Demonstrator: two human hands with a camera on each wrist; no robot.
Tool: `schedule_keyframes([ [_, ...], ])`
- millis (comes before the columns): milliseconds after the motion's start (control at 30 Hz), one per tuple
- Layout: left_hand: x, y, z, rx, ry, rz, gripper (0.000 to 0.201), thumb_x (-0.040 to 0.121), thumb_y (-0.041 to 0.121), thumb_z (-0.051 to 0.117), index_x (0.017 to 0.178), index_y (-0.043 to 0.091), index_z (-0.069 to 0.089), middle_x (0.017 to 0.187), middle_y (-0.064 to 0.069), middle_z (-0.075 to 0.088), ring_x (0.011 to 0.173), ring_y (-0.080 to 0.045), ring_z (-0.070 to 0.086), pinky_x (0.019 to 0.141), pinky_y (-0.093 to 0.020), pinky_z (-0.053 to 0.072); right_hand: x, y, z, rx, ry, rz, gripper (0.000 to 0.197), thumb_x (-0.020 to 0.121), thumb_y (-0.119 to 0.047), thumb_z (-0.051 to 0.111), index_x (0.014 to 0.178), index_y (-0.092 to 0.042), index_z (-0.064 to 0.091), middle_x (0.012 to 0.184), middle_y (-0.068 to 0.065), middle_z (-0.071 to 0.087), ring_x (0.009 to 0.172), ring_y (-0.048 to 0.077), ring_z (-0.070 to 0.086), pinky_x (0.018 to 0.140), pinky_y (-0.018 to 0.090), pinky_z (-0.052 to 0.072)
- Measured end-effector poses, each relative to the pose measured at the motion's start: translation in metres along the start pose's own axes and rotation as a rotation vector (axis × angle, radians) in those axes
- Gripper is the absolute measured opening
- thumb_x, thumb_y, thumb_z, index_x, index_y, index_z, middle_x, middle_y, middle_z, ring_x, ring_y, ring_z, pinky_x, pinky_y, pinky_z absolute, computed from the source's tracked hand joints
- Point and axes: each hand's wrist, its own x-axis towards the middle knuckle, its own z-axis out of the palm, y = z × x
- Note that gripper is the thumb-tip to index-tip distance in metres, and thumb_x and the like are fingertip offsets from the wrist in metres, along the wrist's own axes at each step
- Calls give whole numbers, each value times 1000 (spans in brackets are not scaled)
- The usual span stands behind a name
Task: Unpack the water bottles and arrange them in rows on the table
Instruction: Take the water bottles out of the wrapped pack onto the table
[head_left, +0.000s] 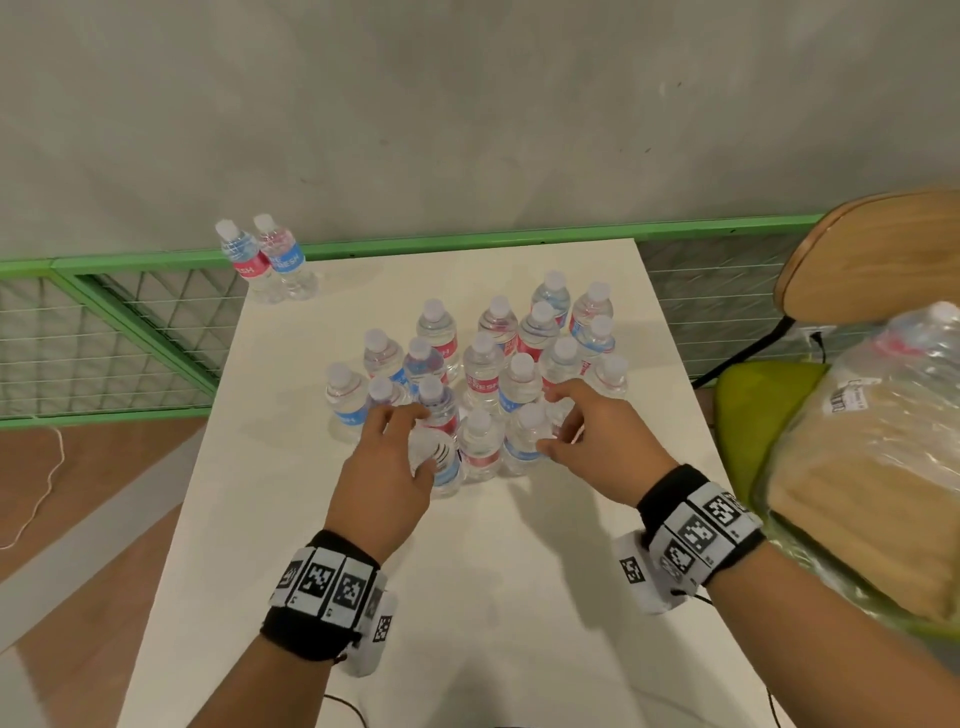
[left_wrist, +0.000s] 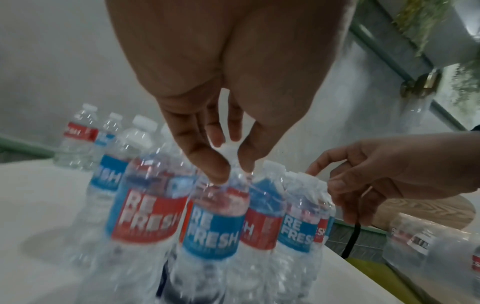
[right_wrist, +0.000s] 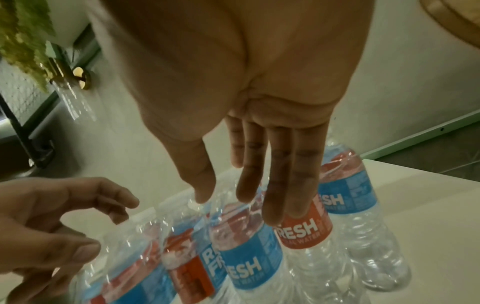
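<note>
Several small clear water bottles (head_left: 483, 364) with red and blue labels stand clustered in the middle of the white table (head_left: 415, 597). My left hand (head_left: 423, 439) pinches the cap of a front bottle (head_left: 444, 467); in the left wrist view thumb and fingers (left_wrist: 207, 164) close on that white cap above the blue label (left_wrist: 215, 222). My right hand (head_left: 550, 421) hovers over the front right bottle (head_left: 524, 441). Its fingers (right_wrist: 272, 205) hang fairly straight just above the bottle tops and grip nothing. The held bottle's cap is hidden in the head view.
Two more bottles (head_left: 265, 260) stand apart at the table's far left corner. A plastic-wrapped pack (head_left: 872, 441) lies on a green-cushioned chair (head_left: 872, 249) to the right. A green mesh railing (head_left: 156, 257) runs behind the table.
</note>
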Motion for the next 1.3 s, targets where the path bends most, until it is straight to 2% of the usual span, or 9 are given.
schedule_keyframes([
  [233,19,73,3,-136,4,249,36,84,17,70,116,26,56,108,12,49,77,-6,52,69,-17,44,-65,49,-49,38,-60,109,16,83,-37,72,94,-37,61,73,-7,66,59,5,57,62,20,50],
  [500,15,206,115,-291,-758,447,15,89,24,62,101,34,61,92,16,62,77,-8,60,67,-17,47,-142,164,-108,30,104,447,9,84,-34,70,90,-36,63,76,-9,65,68,2,59,57,13,43],
  [633,21,267,184,-231,-943,498,13,88,28,65,100,32,63,93,16,65,77,-10,62,74,-28,54,-152,221,-132,149,316,638,24,82,-29,72,103,-27,60,92,-6,63,81,14,62,67,28,50],
  [800,43,342,263,-173,-933,455,32,88,25,65,120,27,60,109,10,62,79,-8,60,77,-24,53,-137,264,-168,137,482,773,45,81,-34,67,120,-13,59,105,10,67,103,30,60,92,36,49],
  [933,58,404,310,58,-856,530,25,94,24,53,114,14,63,110,-6,65,97,-26,62,84,-33,48,-124,283,-193,44,192,831,32,98,-24,44,114,-4,64,111,14,66,111,30,60,94,34,45],
  [1067,78,434,355,43,-862,428,19,94,17,53,105,7,65,87,-5,65,78,-23,60,62,-19,45,-106,315,-205,191,-13,877,34,104,-27,37,71,-31,36,77,-13,36,104,12,37,85,23,26],
  [1133,91,442,370,100,-816,370,35,95,27,54,122,5,54,100,-9,68,74,-23,57,55,-24,44,-96,335,-210,243,72,851,33,99,-30,51,70,-35,36,78,-11,39,105,14,45,91,29,37],
  [1233,110,455,375,352,-904,418,34,102,28,46,134,19,46,134,-4,55,118,-30,56,98,-40,46,-79,390,-215,131,49,803,15,91,-43,61,93,-29,59,106,-1,56,102,17,50,94,29,41],
  [1300,118,461,363,591,-1052,469,50,99,27,54,146,21,37,149,-12,43,137,-30,41,113,-36,32,-75,392,-227,2,-50,872,53,83,-53,64,131,-34,52,140,0,49,123,23,49,104,38,40],
])
